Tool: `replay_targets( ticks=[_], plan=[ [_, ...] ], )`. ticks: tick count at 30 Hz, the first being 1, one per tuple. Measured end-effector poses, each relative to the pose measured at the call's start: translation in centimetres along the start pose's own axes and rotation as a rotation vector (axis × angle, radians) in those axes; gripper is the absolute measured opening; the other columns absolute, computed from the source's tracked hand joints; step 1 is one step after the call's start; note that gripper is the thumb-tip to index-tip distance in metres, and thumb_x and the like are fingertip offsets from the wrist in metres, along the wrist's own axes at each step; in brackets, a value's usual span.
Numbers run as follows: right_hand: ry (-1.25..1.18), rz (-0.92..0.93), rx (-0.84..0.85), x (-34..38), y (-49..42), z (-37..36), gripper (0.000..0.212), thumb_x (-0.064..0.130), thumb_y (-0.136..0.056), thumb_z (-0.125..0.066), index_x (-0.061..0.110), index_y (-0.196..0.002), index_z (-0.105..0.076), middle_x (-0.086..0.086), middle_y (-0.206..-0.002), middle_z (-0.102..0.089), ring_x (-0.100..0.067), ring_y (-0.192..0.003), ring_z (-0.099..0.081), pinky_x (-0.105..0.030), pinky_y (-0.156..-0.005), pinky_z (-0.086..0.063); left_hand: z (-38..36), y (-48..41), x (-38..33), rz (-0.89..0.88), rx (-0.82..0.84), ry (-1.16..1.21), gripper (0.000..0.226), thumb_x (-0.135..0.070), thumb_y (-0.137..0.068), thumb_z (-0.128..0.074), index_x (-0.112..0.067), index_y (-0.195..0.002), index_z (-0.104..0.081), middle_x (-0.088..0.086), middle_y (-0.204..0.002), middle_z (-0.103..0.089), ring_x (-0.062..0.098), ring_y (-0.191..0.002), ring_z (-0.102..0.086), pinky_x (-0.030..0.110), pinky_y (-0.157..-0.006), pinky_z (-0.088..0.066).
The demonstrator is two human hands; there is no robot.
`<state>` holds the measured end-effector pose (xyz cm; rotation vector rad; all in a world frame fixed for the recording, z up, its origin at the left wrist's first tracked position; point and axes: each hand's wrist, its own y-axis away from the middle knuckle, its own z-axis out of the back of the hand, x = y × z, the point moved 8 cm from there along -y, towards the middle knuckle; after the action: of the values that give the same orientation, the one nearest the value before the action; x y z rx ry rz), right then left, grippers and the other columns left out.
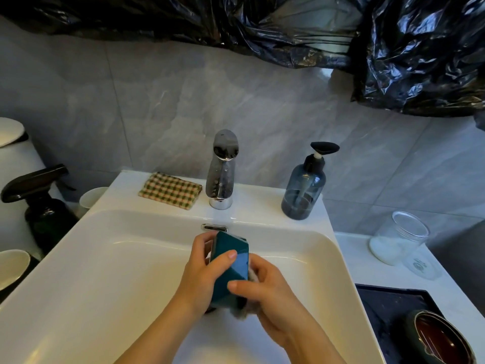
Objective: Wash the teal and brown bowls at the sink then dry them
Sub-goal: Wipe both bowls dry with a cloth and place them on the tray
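The left hand grips the teal bowl, thumb laid across its outer wall and fingers curled over the far rim. The right hand pinches the same wall from the other side, thumb flat on the outside and fingers curled round a grey scrubbing pad, fuzzy and crumpled, that shows behind and below the bowl. The bowl is glossy and faceted, with flat angled panels. It is tipped on edge over the middle of the sink, a smooth white rectangular basin with rounded corners and one chrome overflow slot in its back wall. On the back ledge stand one polished chrome faucet beaded with drops, one folded checked cloth of woven green, cream and red to its left, and one translucent blue-grey pump bottle with a black head to its right. On the counter to the right lies a black tray holding the brown bowl, glazed dark inside. Farther back stands one clear jar with white powder, and beside it lies a clear piece bearing an emblem too small to read. To the left are one dark spray bottle and two white cups. Crinkled black plastic sheeting hangs over grey marbled wall tiles.
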<state>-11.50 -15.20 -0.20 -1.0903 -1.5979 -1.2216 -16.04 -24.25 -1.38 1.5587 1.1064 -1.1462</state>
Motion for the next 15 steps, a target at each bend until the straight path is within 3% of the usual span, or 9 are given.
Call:
replay_targets(
  ticks=[3,6,8,10,12,13,15],
  plan=[
    [-0.457,0.058,0.050,0.4,-0.1,0.1,0.053,0.012,-0.051,-0.070,0.005,-0.103,-0.070,-0.021,-0.099,-0.069,-0.032,-0.090,-0.067,-0.041,-0.066,-0.059,-0.6,0.1,0.5,0.094,0.037,0.059,0.050,-0.044,-0.058,-0.066,-0.028,-0.102,-0.050,0.010,-0.099,-0.063,0.027,-0.083,-0.064,0.032,-0.058,-0.051],
    [-0.506,0.080,0.056,0.3,-0.2,0.0,0.050,0.018,-0.046,-0.065,0.008,-0.095,-0.074,-0.017,-0.093,-0.071,-0.028,-0.083,-0.069,-0.038,-0.065,-0.058,-0.3,0.0,1.2,0.169,-0.002,0.086,0.024,-0.035,-0.083,-0.059,-0.025,-0.104,-0.049,0.012,-0.097,-0.063,0.028,-0.082,-0.063,0.032,-0.060,-0.051],
    [-0.237,0.069,0.042,0.0,-0.1,-0.3,0.051,0.019,-0.046,-0.062,0.014,-0.095,-0.071,-0.008,-0.089,-0.070,-0.019,-0.082,-0.067,-0.026,-0.058,-0.054,0.3,-0.1,1.9,0.236,-0.044,0.139,0.035,-0.040,-0.081,-0.058,-0.019,-0.109,-0.054,0.015,-0.095,-0.065,0.029,-0.079,-0.063,0.032,-0.060,-0.050],
    [0.117,0.066,0.017,-0.4,-0.2,-0.5,0.045,0.019,-0.050,-0.062,0.021,-0.095,-0.067,0.000,-0.084,-0.066,-0.008,-0.076,-0.063,-0.018,-0.060,-0.051,0.7,0.1,2.3,0.337,-0.061,0.225,0.049,-0.047,-0.073,-0.060,-0.010,-0.106,-0.062,0.016,-0.085,-0.068,0.030,-0.072,-0.062,0.031,-0.059,-0.049],
    [0.449,0.098,0.023,-0.4,0.0,-1.2,0.046,0.027,-0.057,-0.064,0.028,-0.103,-0.062,0.001,-0.100,-0.065,-0.004,-0.090,-0.060,-0.024,-0.088,-0.051,1.0,0.5,2.5,0.448,-0.070,0.292,0.044,-0.047,-0.072,-0.060,-0.006,-0.086,-0.067,0.014,-0.065,-0.067,0.030,-0.065,-0.060,0.031,-0.061,-0.047],
    [0.630,0.097,0.032,-0.4,0.1,-1.6,0.050,0.030,-0.063,-0.064,0.032,-0.113,-0.057,0.003,-0.114,-0.062,0.001,-0.101,-0.052,-0.027,-0.107,-0.038,1.2,0.6,2.7,0.487,-0.071,0.298,0.041,-0.047,-0.071,-0.061,-0.007,-0.080,-0.067,0.013,-0.059,-0.066,0.030,-0.064,-0.059,0.032,-0.063,-0.046],
    [0.885,0.049,0.046,-1.7,-0.4,-2.0,0.063,0.031,-0.072,-0.062,0.037,-0.131,-0.039,0.011,-0.130,-0.051,0.005,-0.116,-0.034,-0.029,-0.119,-0.007,1.2,0.8,3.0,0.531,-0.037,0.268,0.043,-0.048,-0.065,-0.066,-0.008,-0.082,-0.068,0.014,-0.062,-0.067,0.031,-0.069,-0.059,0.034,-0.067,-0.047]
  ],
)
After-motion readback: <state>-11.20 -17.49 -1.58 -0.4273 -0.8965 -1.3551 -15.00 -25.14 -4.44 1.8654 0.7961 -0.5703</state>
